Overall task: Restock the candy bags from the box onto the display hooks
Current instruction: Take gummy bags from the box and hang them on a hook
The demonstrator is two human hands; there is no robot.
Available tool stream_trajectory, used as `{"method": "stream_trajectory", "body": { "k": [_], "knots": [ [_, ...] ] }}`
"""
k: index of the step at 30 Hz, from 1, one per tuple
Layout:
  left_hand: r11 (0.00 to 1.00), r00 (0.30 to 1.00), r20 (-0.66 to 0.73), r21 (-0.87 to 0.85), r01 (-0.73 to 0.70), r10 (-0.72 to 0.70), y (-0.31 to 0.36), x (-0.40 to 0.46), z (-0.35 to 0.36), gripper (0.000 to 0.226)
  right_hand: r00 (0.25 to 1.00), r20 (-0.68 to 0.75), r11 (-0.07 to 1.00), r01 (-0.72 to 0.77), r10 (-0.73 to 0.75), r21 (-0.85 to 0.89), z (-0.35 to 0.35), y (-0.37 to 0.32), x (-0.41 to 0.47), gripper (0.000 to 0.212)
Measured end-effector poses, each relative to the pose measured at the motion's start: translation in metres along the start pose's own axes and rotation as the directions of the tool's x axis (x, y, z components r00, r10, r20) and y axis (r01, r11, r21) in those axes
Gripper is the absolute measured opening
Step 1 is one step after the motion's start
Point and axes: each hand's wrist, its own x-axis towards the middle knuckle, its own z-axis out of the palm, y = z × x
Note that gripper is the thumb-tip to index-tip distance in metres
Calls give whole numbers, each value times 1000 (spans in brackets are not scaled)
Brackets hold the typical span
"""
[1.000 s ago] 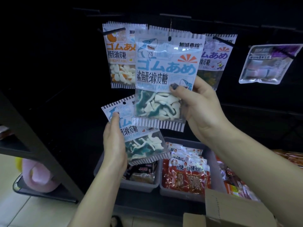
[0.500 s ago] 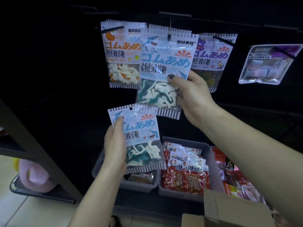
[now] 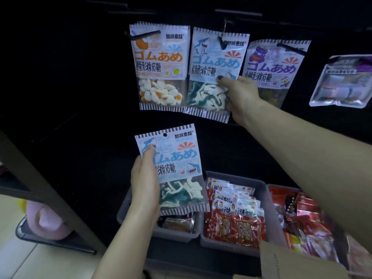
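Note:
A blue shark candy bag (image 3: 213,63) hangs on the middle display hook (image 3: 221,42), its hole threaded on the peg. My right hand (image 3: 239,95) grips its lower right side, thumb on the front. A second shark candy bag (image 3: 177,168) is held upright below it by my left hand (image 3: 144,184), thumb pressed on the shark picture. An egg candy bag (image 3: 159,65) hangs on the hook to the left and a purple bear candy bag (image 3: 275,63) on the hook to the right. The cardboard box (image 3: 298,262) shows at the bottom right.
A silvery purple bag (image 3: 344,81) hangs at the far right. Grey bins (image 3: 267,190) below hold red snack packets (image 3: 235,220). A dark shelf post (image 3: 40,186) slants at the left, with a pink object (image 3: 50,222) on a low black tray.
My right hand pushed the shark bag back along the middle hook until it hangs level with its neighbours. My left hand raised the second bag slightly and turned it upright.

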Motion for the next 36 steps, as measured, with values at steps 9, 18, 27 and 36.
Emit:
{"method": "stream_trajectory", "body": {
  "k": [9, 18, 27, 36],
  "knots": [
    [1000, 999, 50, 17, -22, 21, 2, -6, 4, 33, 993, -75, 879, -118, 94, -462, -17, 28, -13, 73],
    [999, 994, 105, 29, -40, 37, -2, -12, 6, 34, 890, 339, 908, -164, 304, -385, -40, 52, -116, 47],
    [986, 952, 281, 73, -151, 125, 0, -24, 6, 23, 938, 343, 937, 74, 51, -343, -52, 75, -157, 14],
    [856, 825, 352, 109, -505, 442, 35, -43, 17, 9, 937, 305, 962, 225, -171, -151, -47, 25, -161, 6]
  ]
}}
